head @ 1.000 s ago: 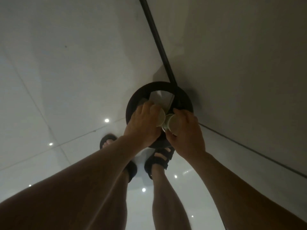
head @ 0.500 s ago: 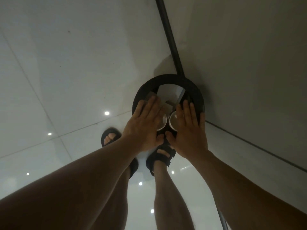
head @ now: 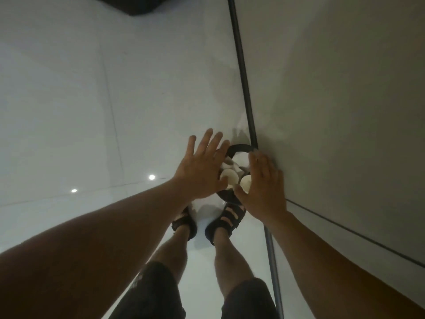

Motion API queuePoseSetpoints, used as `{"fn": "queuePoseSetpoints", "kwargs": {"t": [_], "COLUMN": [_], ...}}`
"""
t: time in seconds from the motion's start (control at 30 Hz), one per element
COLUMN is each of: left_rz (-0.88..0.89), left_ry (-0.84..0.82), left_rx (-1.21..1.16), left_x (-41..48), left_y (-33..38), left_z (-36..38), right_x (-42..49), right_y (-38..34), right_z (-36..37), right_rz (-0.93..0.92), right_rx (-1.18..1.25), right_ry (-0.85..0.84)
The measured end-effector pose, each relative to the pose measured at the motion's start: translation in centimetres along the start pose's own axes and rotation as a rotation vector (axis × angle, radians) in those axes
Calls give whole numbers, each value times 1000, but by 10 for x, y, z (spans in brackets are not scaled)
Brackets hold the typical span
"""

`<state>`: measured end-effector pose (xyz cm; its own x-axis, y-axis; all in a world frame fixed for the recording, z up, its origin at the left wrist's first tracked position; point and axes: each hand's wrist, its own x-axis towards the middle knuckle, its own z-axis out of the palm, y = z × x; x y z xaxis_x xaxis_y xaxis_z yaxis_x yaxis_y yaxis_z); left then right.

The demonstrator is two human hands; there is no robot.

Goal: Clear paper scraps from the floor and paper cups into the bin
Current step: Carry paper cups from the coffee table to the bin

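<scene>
1. While two paper cups point(head: 228, 178) sit side by side in a round black bin point(head: 241, 147), seen end-on as pale circles, a person stands over it with both hands spread flat, fingers straight and gripping nothing.
2. The left hand point(head: 202, 166) covers the bin's left rim. The right hand point(head: 262, 187) covers its right side, close to the wall point(head: 345, 111). Whether either palm touches the cups cannot be told from above.
3. White paper scraps point(head: 232, 164) lie crumpled inside the bin behind the cups, toward the far rim.
4. The bin stands on the glossy white floor point(head: 92, 111), just beside a dark skirting strip point(head: 241, 65) and just ahead of the person's black sandals point(head: 230, 218).
5. The cups look light, thin-walled and easily crushed. If one needs shifting, a loose pinch at the rim or a gentle wrap round the body should suit better than a squeeze.
6. The scraps look soft and almost weightless, and likely to flutter. They are probably best bunched inside curled fingers rather than lifted piece by piece.
7. By this view, the cups and scraps seen are already in the bin.
</scene>
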<state>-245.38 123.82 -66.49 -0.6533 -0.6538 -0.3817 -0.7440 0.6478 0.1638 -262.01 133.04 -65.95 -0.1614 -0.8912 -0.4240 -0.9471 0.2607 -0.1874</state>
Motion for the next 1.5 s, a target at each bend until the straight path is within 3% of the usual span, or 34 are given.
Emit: {"fn": "queuePoseSetpoints", "kwargs": {"t": [0.33,0.67,0.97,1.27,1.5], "left_rz": [-358,-848,-1298,-1795,-2082], "left_ry": [39,149,393,566,546], "left_rx": [-36,-237,-379,-417,-457], "left_x": [-166,-377,-585,-836,-956], "left_y": [-7,75,98,122,137], "left_z": [-130,-151,-116,-32,26], "right_x": [-75,-197,-336,-552,-660], "right_y": [-78,-160,-322,-498,-586], "right_z": [-135,-178,-148,-49,14], "right_rz": [-162,-565,-1024,-1490,-1724], "right_rx": [-35,-224,-420,-441,-509], "right_ry": [-20,-31,-38,-108,-156]}}
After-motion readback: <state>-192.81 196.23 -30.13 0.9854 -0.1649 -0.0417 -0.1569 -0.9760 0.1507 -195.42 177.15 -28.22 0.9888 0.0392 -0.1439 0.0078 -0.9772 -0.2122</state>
